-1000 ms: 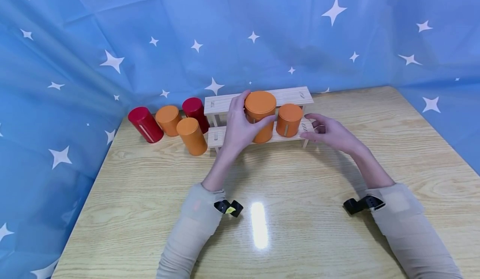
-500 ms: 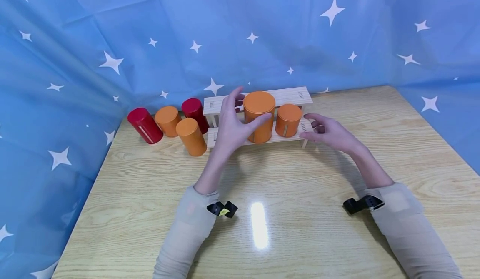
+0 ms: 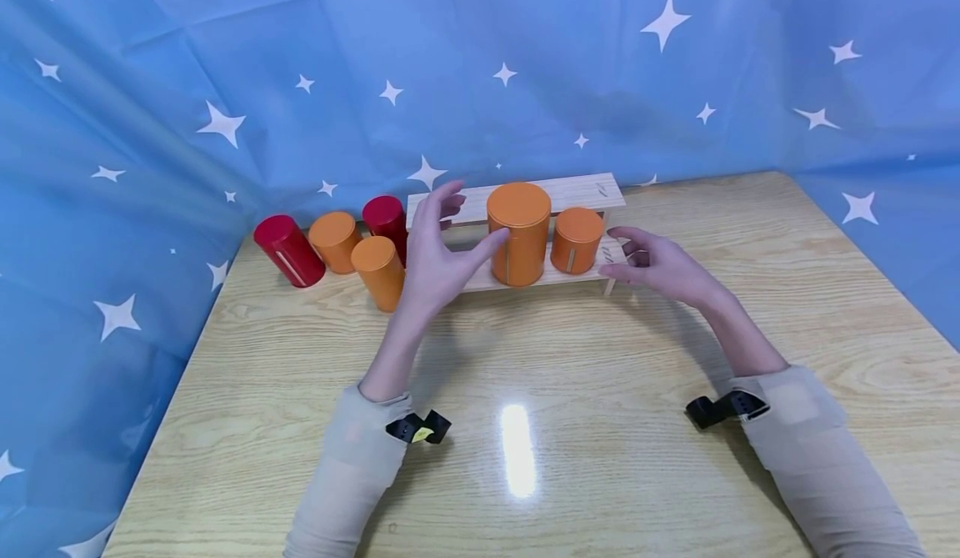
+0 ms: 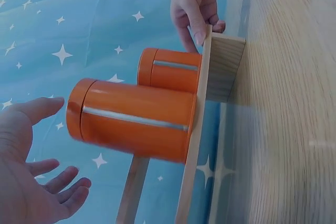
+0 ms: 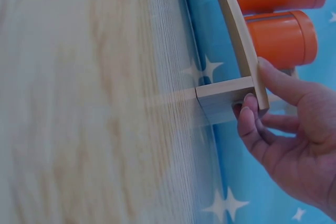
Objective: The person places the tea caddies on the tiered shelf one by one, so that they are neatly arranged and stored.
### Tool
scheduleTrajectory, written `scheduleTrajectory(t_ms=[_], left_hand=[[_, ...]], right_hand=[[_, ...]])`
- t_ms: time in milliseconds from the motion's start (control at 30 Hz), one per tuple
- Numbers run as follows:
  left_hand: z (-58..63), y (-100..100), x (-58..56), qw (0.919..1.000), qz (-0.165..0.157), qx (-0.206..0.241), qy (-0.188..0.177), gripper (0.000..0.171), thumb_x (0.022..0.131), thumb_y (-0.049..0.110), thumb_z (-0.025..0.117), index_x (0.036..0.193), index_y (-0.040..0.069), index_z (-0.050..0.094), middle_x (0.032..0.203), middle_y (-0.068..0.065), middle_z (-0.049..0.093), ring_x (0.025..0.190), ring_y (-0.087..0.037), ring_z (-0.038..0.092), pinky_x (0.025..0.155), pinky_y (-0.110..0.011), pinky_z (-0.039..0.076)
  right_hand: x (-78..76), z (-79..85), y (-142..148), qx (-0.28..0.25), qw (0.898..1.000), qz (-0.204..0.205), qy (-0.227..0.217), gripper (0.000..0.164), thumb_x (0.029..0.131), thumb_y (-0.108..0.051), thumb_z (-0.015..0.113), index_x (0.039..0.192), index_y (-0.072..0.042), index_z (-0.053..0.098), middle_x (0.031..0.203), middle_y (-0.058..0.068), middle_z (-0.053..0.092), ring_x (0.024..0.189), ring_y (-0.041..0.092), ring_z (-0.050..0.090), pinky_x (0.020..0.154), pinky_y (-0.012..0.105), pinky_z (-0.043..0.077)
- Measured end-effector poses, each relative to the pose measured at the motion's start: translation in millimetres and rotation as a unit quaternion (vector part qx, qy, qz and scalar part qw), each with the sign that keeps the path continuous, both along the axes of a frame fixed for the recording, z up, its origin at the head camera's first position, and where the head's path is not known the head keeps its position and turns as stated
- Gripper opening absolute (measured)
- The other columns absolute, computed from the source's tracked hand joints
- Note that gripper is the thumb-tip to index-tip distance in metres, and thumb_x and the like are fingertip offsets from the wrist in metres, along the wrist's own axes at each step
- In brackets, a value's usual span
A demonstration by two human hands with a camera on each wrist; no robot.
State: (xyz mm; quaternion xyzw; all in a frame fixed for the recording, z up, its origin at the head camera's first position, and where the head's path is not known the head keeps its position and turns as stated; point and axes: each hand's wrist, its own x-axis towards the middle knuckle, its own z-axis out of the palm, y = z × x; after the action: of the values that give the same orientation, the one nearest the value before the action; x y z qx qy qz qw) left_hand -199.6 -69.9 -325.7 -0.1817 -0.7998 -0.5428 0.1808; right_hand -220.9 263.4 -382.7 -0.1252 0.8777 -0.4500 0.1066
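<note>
A large orange canister [image 3: 518, 237] and a smaller orange canister [image 3: 577, 242] stand upright side by side on the lower tier of a two-step wooden shelf [image 3: 558, 193]. My left hand [image 3: 437, 253] is left of the large canister, fingers spread and holding nothing. The left wrist view shows a gap between that hand [image 4: 31, 166] and the canister [image 4: 134, 119]. At the shelf's right end, my right hand [image 3: 660, 268] pinches the lower board [image 5: 241, 45], thumb on top and fingers beneath, beside the small canister [image 5: 282, 39].
Left of the shelf, two red canisters [image 3: 289, 251] and two orange canisters [image 3: 378, 273] stand grouped on the wooden table [image 3: 570, 416]. A blue star-patterned cloth [image 3: 465, 57] hangs behind and along the left side.
My left hand has let go of the large orange canister and moved left, away from it. The canister stays on the lower tier. My right hand has not moved.
</note>
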Motion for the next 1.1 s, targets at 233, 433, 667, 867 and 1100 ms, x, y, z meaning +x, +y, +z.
scheduleTrajectory(t_ms=[233,433,667,867,1100], left_hand=[[-3.9,-19.9,2.4,0.9997,0.006,-0.02,0.013,0.063,0.084,0.02,0.082,0.138,0.001,0.054,0.127,-0.017,0.059,0.119,-0.034,0.054,0.098,-0.042,0.045],[-8.3,-38.6,4.1,0.9992,0.009,-0.029,0.026,0.061,0.085,0.016,0.081,0.136,-0.002,0.053,0.129,-0.021,0.057,0.118,-0.037,0.052,0.099,-0.045,0.043],[-14.7,-61.1,5.6,0.9968,0.037,-0.056,0.042,0.059,0.085,0.015,0.081,0.134,-0.005,0.054,0.13,-0.021,0.056,0.118,-0.036,0.052,0.098,-0.046,0.045],[-16.9,-77.6,7.6,0.9961,0.06,-0.061,0.02,0.058,0.086,0.015,0.081,0.134,-0.003,0.055,0.13,-0.02,0.056,0.118,-0.033,0.052,0.098,-0.049,0.049],[-23.9,-95.1,9.2,0.9927,0.085,-0.085,-0.007,0.058,0.084,0.015,0.082,0.134,-0.002,0.056,0.13,-0.02,0.055,0.118,-0.032,0.053,0.101,-0.046,0.046]], right_hand=[[1.1,1.8,-0.5,-0.001,1.0,0.004,0.001,0.073,0.097,-0.028,0.071,0.154,-0.001,0.034,0.112,0.019,0.058,0.088,0.031,0.062,0.072,0.036,0.056],[1.5,1.1,-0.4,-0.002,1.0,0.003,0.001,0.073,0.097,-0.028,0.071,0.154,-0.001,0.035,0.113,0.019,0.058,0.089,0.032,0.061,0.073,0.036,0.056],[0.9,0.4,-0.1,0.002,1.0,0.006,0.001,0.074,0.096,-0.029,0.071,0.155,-0.002,0.034,0.112,0.019,0.057,0.089,0.033,0.061,0.073,0.037,0.056],[-0.2,1.0,-2.0,-0.001,1.0,0.0,0.004,0.073,0.096,-0.029,0.072,0.153,-0.001,0.036,0.111,0.018,0.058,0.088,0.032,0.061,0.072,0.037,0.056],[0.7,1.4,-2.1,-0.002,1.0,-0.001,0.002,0.072,0.096,-0.028,0.072,0.153,-0.003,0.036,0.112,0.018,0.058,0.089,0.03,0.061,0.073,0.037,0.056]])
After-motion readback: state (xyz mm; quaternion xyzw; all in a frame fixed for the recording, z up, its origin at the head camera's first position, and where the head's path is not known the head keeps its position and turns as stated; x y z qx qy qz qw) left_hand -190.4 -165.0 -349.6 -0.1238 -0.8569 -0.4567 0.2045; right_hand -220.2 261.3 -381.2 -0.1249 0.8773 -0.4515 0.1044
